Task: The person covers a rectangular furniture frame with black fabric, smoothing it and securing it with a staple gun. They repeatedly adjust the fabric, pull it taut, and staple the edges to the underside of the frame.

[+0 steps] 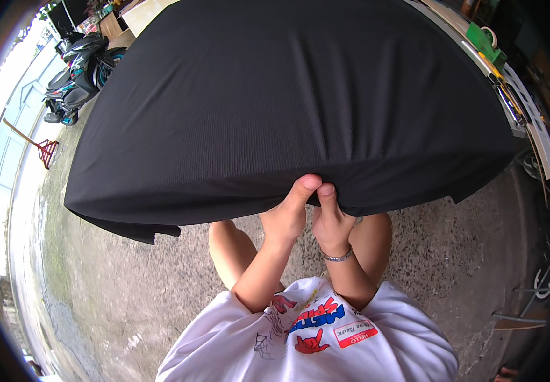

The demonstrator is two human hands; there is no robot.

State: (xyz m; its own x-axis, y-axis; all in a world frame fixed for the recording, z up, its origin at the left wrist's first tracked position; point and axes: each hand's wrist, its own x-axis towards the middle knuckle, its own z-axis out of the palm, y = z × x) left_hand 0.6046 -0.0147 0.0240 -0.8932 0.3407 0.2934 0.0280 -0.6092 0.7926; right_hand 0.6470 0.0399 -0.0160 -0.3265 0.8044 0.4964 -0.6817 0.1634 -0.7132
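Black cloth (224, 114) spread. Left hand (285, 218), right hand (332, 229) pinch 6-o'clock edge, thumbs atop; 8-o'clock flap (140, 230) hangs, likely unfinished.

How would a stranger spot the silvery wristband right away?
Start at the large black cloth. The left hand and right hand hold its near edge. Just below the right hand is the wristband, narrow and shiny; the left wrist is bare.
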